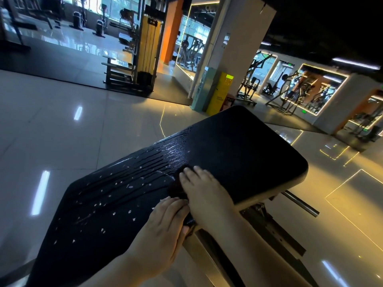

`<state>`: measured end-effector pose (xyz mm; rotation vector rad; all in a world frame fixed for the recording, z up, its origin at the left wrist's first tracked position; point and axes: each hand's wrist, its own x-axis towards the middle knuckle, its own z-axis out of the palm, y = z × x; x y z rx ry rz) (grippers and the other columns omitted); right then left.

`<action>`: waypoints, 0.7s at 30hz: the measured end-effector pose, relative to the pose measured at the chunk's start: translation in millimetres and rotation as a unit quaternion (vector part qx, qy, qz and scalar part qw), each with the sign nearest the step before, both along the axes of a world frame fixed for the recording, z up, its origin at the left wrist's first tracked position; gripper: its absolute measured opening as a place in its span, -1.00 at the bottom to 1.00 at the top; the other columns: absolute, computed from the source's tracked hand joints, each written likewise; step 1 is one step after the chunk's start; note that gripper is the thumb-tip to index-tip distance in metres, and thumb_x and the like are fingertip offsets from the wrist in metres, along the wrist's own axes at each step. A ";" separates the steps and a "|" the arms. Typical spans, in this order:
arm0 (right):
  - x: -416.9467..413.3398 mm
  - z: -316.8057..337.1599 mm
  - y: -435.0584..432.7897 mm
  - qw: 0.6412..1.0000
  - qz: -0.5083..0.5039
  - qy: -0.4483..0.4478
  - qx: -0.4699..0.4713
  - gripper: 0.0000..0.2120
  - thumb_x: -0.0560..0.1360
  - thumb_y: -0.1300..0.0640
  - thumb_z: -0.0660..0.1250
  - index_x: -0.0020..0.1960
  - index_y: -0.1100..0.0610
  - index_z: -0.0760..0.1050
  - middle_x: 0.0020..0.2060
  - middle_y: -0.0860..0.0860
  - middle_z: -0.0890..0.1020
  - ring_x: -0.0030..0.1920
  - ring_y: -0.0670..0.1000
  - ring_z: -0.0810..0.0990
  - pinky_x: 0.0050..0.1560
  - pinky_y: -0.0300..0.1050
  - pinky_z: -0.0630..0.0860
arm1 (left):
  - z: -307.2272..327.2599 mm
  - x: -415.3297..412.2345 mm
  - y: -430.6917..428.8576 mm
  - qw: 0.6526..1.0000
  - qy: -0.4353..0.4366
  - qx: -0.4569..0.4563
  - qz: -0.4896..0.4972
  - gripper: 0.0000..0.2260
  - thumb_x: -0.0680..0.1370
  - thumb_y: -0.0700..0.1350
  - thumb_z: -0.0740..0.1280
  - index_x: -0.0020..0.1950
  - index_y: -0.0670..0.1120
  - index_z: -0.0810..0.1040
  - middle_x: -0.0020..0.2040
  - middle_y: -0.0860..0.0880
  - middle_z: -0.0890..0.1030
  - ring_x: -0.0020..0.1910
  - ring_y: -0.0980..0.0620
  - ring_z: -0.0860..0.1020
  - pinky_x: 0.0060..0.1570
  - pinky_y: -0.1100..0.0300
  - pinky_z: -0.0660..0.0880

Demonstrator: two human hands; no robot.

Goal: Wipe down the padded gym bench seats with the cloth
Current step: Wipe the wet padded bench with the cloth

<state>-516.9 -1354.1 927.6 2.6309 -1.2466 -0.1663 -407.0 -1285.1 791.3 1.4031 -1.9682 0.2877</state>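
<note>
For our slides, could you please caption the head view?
Left hand holds, right hand presses a dark cloth on the wet black padded bench.

cloth (176, 188) mostly under right hand (204, 192), bench pad (238, 146) — cropped below

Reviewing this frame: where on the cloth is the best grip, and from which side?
Probably the cloth end draped over the bench pad's right edge, pinched from that side. It seems to hang free there, while the rest lies flat under the right hand.
</note>
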 end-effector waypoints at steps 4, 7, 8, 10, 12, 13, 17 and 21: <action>-22.1 -3.6 4.9 0.999 0.038 -0.028 0.011 -0.40 0.61 0.10 -0.22 0.64 0.04 0.06 0.63 -0.05 0.11 0.62 0.01 -0.02 0.53 -0.08 -0.22 | -0.9 1.4 -1.5 1.000 -0.002 -0.017 -0.010 -0.63 0.68 0.01 0.08 0.40 -0.13 0.42 0.34 -0.09 0.45 0.38 -0.07 0.40 0.51 -0.01 0.15; -50.2 14.0 -6.5 0.999 -0.008 -0.011 -0.043 -0.45 0.66 0.17 -0.06 0.64 0.02 0.01 0.63 -0.07 0.08 0.62 -0.01 -0.01 0.49 -0.01 -0.30 | -0.4 -1.3 -1.7 1.000 0.003 -0.011 0.004 -0.60 0.69 0.03 0.02 0.41 -0.12 0.44 0.35 -0.07 0.43 0.39 -0.07 0.37 0.52 0.01 0.10; -55.6 20.9 -11.5 0.997 -0.036 -0.012 -0.069 -0.45 0.67 0.16 0.00 0.64 0.03 0.00 0.63 -0.06 0.08 0.62 0.00 -0.01 0.49 0.03 -0.30 | -0.2 -2.2 -1.6 1.000 0.008 -0.005 0.009 -0.58 0.70 0.03 0.01 0.42 -0.12 0.44 0.36 -0.07 0.43 0.40 -0.07 0.36 0.52 0.01 0.10; -54.8 30.0 -16.0 0.991 -0.080 -0.022 -0.100 -0.45 0.67 0.13 0.03 0.64 0.05 0.00 0.63 -0.02 0.09 0.62 0.04 -0.01 0.54 0.08 -0.26 | -1.5 -3.2 -1.0 1.000 0.014 0.010 0.013 -0.57 0.71 0.05 -0.01 0.45 -0.11 0.43 0.36 -0.06 0.44 0.40 -0.07 0.38 0.51 -0.01 0.15; -40.9 27.0 -12.5 0.991 -0.094 -0.030 -0.090 -0.43 0.66 0.14 0.02 0.64 0.09 -0.04 0.64 0.05 0.06 0.62 0.09 -0.04 0.57 0.10 -0.21 | -2.3 -3.0 -0.1 1.000 0.010 0.016 0.014 -0.56 0.71 0.06 -0.02 0.46 -0.10 0.42 0.36 -0.06 0.44 0.39 -0.07 0.39 0.47 -0.04 0.19; -32.2 21.5 -8.7 0.993 -0.087 -0.030 -0.078 -0.42 0.66 0.14 0.02 0.64 0.10 -0.06 0.64 0.08 0.05 0.62 0.12 -0.04 0.59 0.10 -0.19 | -1.8 -2.7 0.5 1.000 0.008 0.015 0.013 -0.56 0.71 0.06 -0.03 0.46 -0.10 0.42 0.35 -0.06 0.45 0.38 -0.07 0.39 0.46 -0.03 0.21; -6.4 -1.1 9.7 1.000 0.000 -0.020 -0.008 -0.42 0.67 0.12 0.08 0.65 0.10 -0.01 0.64 0.06 0.05 0.62 0.11 -0.05 0.61 0.06 -0.14 | -1.0 -1.5 2.1 1.000 0.012 -0.005 0.006 -0.63 0.69 0.05 0.01 0.40 -0.07 0.39 0.29 -0.04 0.44 0.27 -0.04 0.43 0.38 0.02 0.25; -21.3 0.2 10.2 0.999 0.015 -0.030 0.023 -0.45 0.68 0.18 0.06 0.64 0.06 0.04 0.63 -0.04 0.07 0.62 0.02 -0.05 0.59 -0.02 -0.17 | -4.3 0.4 0.2 1.000 0.016 -0.016 0.006 -0.63 0.69 0.04 0.04 0.39 -0.09 0.43 0.28 -0.06 0.46 0.25 -0.06 0.44 0.34 -0.01 0.30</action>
